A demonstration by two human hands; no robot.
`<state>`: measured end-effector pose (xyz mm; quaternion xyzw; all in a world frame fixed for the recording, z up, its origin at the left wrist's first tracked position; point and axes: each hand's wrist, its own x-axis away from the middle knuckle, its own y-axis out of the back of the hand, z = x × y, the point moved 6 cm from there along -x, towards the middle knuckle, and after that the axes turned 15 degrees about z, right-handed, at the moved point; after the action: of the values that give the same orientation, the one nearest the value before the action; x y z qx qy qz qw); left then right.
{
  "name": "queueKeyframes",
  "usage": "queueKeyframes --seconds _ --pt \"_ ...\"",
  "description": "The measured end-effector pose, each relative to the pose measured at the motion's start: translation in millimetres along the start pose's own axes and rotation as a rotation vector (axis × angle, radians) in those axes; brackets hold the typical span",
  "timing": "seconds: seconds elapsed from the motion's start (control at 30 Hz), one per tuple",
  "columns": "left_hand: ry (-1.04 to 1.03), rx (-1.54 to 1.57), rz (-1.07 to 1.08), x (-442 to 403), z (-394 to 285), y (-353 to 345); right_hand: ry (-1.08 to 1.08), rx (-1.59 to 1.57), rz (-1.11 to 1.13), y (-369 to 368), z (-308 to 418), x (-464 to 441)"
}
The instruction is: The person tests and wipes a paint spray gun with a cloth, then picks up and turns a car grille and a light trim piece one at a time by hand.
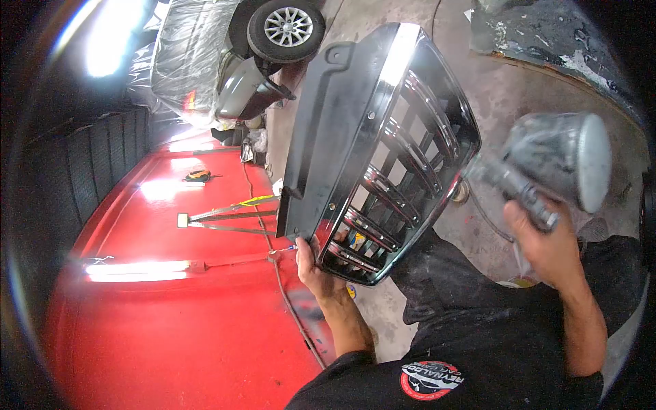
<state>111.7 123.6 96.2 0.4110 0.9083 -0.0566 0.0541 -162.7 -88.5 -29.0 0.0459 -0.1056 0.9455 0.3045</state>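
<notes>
A black and chrome car grille (403, 157) with several slanted slats fills the middle of the view, tilted. My left hand (318, 273) is closed on its lower left corner, the thumb over the edge and the other fingers partly hidden behind the panel. In my right hand (547, 239) is a spray gun (526, 191), held by the grip with my fingers wrapped round it. Its large cloudy cup (564, 160) sits to the right. The blurred nozzle end points at the grille's right edge, a short gap away from it.
A plastic-wrapped vehicle (195, 55) with a wheel (287, 27) stands upper left. A red wall (164, 328) lies left, with a stand (225, 217) before it. A hose (283, 294) runs along the wall's side. A scuffed dark panel (553, 41) is upper right.
</notes>
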Motion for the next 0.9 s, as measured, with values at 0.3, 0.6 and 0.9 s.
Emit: queueKeyframes --seconds 0.3,0.6,0.9 --pt "0.008 0.006 -0.092 0 3 7 0.090 -0.046 -0.191 17 1 2" --pt "0.006 -0.015 -0.079 0 3 9 0.051 0.123 0.083 -15 13 10" --pt "0.026 0.181 -0.007 0 7 1 -0.002 0.127 0.192 -21 15 17"
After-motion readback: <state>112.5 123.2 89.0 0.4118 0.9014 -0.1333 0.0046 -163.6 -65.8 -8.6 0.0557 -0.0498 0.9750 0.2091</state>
